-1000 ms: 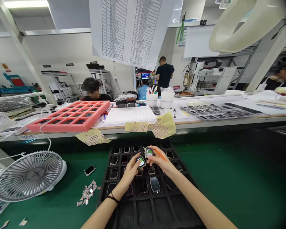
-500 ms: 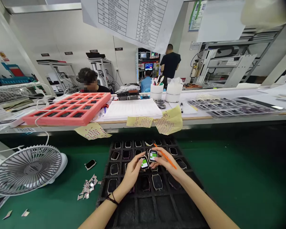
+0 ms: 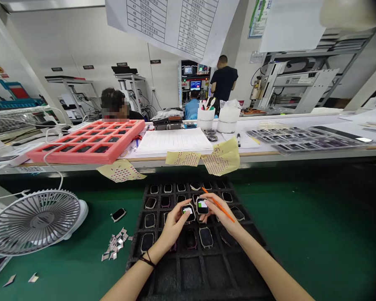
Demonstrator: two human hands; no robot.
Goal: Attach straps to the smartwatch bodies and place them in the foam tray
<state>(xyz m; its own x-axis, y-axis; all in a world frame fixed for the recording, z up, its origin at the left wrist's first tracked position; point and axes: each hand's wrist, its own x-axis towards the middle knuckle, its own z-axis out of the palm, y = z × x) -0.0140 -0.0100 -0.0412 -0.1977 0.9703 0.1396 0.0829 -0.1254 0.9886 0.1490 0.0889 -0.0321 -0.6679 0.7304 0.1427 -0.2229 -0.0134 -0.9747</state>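
We see two watch bodies held over a black tray (image 3: 214,274), whose walls divide it into a grid of compartments. The left grip (image 3: 172,223) pinches the first watch (image 3: 188,213) between thumb and fingers; the right grip (image 3: 219,213) likewise pinches the second watch (image 3: 202,205), just beside it. Both screens are lit, in green and white, and face up; whether the two cases touch we cannot tell. An orange stick (image 3: 218,205) runs slantwise across the right grip.

Within the tray, dark-screened watches (image 3: 206,237) lie one to a compartment in the farther rows; some are hidden from us by the forearms. On the green surface (image 3: 303,242) to the left we note a loose watch (image 3: 118,215), a heap of small scraps (image 3: 115,246) and a fan (image 3: 42,219).

On the raised shelf (image 3: 150,159) beyond, a pink tray (image 3: 111,156) carries dark pieces in its cells. Near the middle, a white cup (image 3: 206,121) holds pens, and a white tub (image 3: 228,125) beside it holds crumpled translucent material. Farther right, a clear tray (image 3: 280,149) contains rows of dark pieces.
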